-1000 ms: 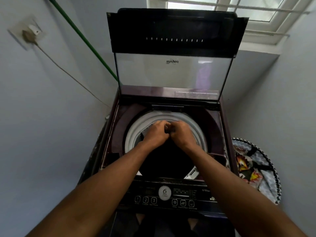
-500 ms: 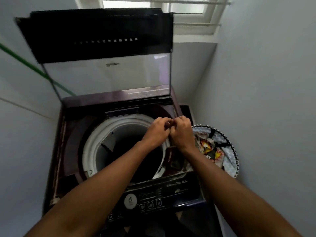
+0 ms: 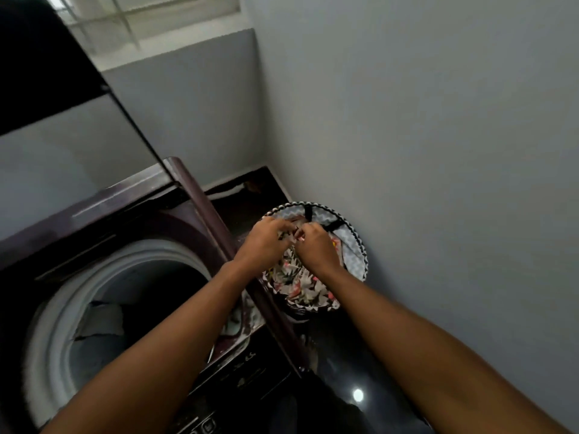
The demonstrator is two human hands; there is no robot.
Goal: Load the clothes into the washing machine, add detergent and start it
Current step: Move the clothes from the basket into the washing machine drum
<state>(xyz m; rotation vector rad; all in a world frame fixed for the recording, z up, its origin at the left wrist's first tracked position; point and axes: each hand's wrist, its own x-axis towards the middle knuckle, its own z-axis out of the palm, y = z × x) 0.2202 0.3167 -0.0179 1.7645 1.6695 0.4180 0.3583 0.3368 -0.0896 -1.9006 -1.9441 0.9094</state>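
A dark maroon top-loading washing machine (image 3: 191,195) stands at the left with its lid (image 3: 47,73) raised. Its white-rimmed drum (image 3: 59,311) shows a pale cloth (image 3: 100,321) inside. To the right, on the floor by the wall, sits a round laundry basket (image 3: 357,236) with a black-and-white rim, holding a floral patterned garment (image 3: 297,280). Both hands reach into the basket. My left hand (image 3: 266,242) and my right hand (image 3: 316,249) have curled fingers on the floral garment at its top; the fingertips are blurred.
A grey wall (image 3: 438,151) runs close along the right of the basket. The machine's control panel (image 3: 238,380) lies under my left forearm. A window (image 3: 150,23) sits high at the back. Dark glossy floor (image 3: 357,396) lies below the basket.
Both hands moved together from above the drum to the right and down into the laundry basket. The view swung right with them.
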